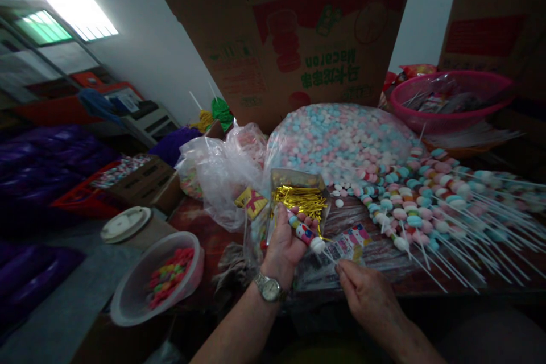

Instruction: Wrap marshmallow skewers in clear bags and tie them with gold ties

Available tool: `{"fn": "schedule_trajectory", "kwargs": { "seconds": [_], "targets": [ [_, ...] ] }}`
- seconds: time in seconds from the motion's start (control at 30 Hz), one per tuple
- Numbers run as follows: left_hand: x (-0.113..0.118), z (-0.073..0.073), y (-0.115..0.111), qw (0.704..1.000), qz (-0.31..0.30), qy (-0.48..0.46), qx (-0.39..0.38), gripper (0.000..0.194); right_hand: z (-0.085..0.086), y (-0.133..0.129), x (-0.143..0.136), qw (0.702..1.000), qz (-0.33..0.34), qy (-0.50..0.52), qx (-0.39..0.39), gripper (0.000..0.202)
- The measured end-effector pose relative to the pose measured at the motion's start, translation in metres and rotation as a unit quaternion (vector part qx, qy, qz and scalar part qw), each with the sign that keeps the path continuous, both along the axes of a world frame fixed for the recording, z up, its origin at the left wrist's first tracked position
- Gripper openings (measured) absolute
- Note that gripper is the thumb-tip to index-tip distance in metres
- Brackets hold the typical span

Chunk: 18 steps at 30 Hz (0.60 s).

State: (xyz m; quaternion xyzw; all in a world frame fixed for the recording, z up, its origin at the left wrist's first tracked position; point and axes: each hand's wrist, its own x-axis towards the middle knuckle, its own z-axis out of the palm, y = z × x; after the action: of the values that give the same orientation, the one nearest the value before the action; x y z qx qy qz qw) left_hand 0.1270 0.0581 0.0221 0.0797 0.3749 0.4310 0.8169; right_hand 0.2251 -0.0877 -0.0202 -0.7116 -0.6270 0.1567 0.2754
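Note:
My left hand [285, 242], palm up and wearing a wristwatch, is closed round a candy skewer [303, 232] in a printed wrapper. A round white sweet shows at its lower end. My right hand [367, 290] pinches the skewer's white stick [330, 255] between thumb and fingers. Just beyond the left hand stands a box of gold twist ties [301, 198]. Printed clear wrappers [352, 242] lie flat on the table beneath and beside the stick. Many candy skewers [420, 199] in pink, blue and white are heaped to the right, sticks pointing towards me.
Behind the tie box lies a large clear bag of pastel sweets [341, 136], before a tall cardboard carton [273, 40]. A plastic bowl of coloured sweets [194, 259] stands at the left edge beside a lidded tub [128, 226]. A pink basin [452, 119] stands back right.

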Motion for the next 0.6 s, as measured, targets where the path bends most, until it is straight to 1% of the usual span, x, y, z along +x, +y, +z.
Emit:
{"fn": "schedule_trajectory", "kwargs": {
  "seconds": [0.17,0.3,0.43,0.53,0.6],
  "targets": [
    [0.003,0.0,-0.007,0.999,-0.027,-0.02,-0.002,0.04,-0.002,0.0,0.001,0.999,-0.04,-0.024,0.023,0.03],
    [0.012,-0.004,-0.019,0.999,-0.03,0.014,0.015,0.036,-0.003,0.002,-0.004,0.997,-0.051,-0.046,0.028,0.027],
    [0.022,-0.012,-0.035,0.998,-0.034,0.03,0.036,0.036,-0.001,0.006,-0.016,0.994,-0.058,-0.084,0.034,0.025],
    [0.024,-0.016,-0.04,0.997,-0.066,0.031,0.033,0.037,-0.001,0.007,-0.024,0.991,-0.063,-0.107,0.043,0.027],
    [0.021,-0.015,-0.036,0.995,-0.093,0.018,0.021,0.039,-0.002,0.007,-0.024,0.995,-0.048,-0.07,0.048,0.027]
  ]
}}
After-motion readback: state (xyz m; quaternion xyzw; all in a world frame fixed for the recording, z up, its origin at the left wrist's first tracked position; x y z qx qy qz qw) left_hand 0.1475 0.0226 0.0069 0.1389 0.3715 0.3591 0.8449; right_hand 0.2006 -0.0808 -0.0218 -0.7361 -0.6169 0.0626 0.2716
